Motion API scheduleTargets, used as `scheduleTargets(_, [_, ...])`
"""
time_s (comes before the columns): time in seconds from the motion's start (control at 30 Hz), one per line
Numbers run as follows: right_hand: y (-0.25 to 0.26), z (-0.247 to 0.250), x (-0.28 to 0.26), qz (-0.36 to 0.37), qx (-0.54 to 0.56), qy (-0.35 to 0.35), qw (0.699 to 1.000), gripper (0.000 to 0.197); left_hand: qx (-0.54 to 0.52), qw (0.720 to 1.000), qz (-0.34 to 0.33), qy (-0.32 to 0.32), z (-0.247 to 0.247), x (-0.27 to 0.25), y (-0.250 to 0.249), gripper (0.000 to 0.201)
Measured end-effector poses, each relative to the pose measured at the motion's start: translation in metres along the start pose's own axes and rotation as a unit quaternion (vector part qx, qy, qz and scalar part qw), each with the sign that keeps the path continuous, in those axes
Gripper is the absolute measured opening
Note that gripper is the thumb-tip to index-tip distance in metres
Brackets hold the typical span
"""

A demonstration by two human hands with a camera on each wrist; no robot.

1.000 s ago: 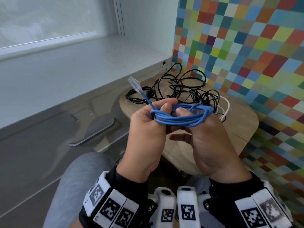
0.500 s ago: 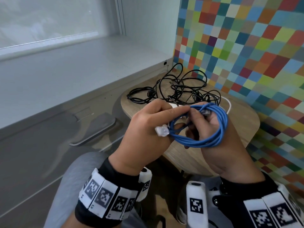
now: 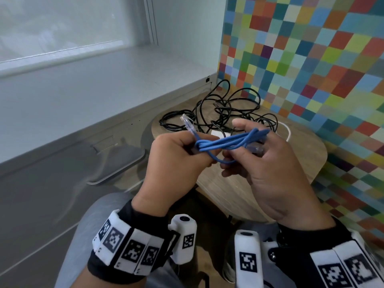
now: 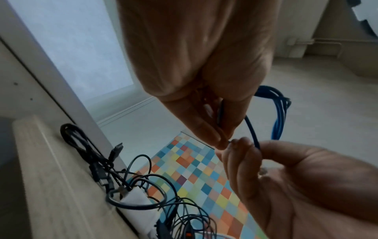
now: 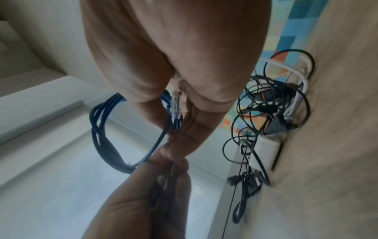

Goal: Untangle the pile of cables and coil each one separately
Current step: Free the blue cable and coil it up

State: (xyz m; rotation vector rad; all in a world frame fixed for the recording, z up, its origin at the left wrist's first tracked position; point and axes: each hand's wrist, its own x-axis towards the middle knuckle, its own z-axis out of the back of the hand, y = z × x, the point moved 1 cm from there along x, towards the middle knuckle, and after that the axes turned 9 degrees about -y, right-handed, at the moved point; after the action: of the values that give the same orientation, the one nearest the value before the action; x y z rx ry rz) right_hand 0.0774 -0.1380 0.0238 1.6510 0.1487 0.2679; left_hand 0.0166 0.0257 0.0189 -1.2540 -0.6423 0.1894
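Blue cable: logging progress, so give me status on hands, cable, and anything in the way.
Left hand and right hand both grip the blue cable, bundled in loops. One clear plug sticks up. Black cables tangled on the table behind, apart.

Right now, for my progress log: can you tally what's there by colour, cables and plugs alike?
Blue network cable, bundled, held by left hand and right hand: 1
Clear plastic plugs on it: 2
White cable on the round wooden table: 1
White rectangular block: 1
Black cable tangle, strands uncountable: 1
Total: 6
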Motion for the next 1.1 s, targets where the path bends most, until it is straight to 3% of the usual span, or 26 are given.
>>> scheduleTargets(0.2, [-0.004, -0.011, -0.004, -0.036, 0.14, -0.013, 0.989, 0.055, -0.132, 0.988, 0.08, -0.029, -0.003, 0.002, -0.001, 0.014])
scheduleTargets(0.37, [-0.002, -0.011, -0.004, -0.036, 0.171, -0.005, 0.985, 0.032, -0.205, 0.967, 0.143, -0.048, -0.011, -0.001, -0.002, 0.007])
scheduleTargets(0.6, [-0.004, -0.004, 0.001, -0.033, 0.194, 0.022, 0.98, 0.034, -0.293, 0.936, 0.195, -0.02, -0.02, -0.005, -0.008, 0.002])
scheduleTargets(0.67, [-0.006, 0.001, 0.003, 0.002, 0.156, 0.022, 0.987, 0.031, -0.304, 0.933, 0.191, -0.012, -0.019, -0.005, -0.008, 0.01])
scheduleTargets(0.73, [-0.003, 0.006, 0.004, 0.074, 0.045, 0.001, 0.996, 0.022, -0.306, 0.934, 0.186, -0.003, -0.017, -0.005, -0.007, 0.013])
scheduleTargets(0.83, [0.004, 0.008, -0.001, 0.151, -0.067, -0.048, 0.985, 0.016, -0.314, 0.931, 0.187, 0.011, -0.013, -0.003, -0.007, 0.016])
scheduleTargets(1.0, [0.003, -0.002, -0.009, 0.206, -0.096, -0.05, 0.972, 0.011, -0.335, 0.925, 0.18, 0.02, -0.013, -0.002, -0.008, 0.019])
scheduleTargets(1.1, [0.002, -0.003, -0.008, 0.215, -0.106, -0.06, 0.969, 0.015, -0.361, 0.913, 0.188, 0.033, -0.012, -0.002, -0.009, 0.033])
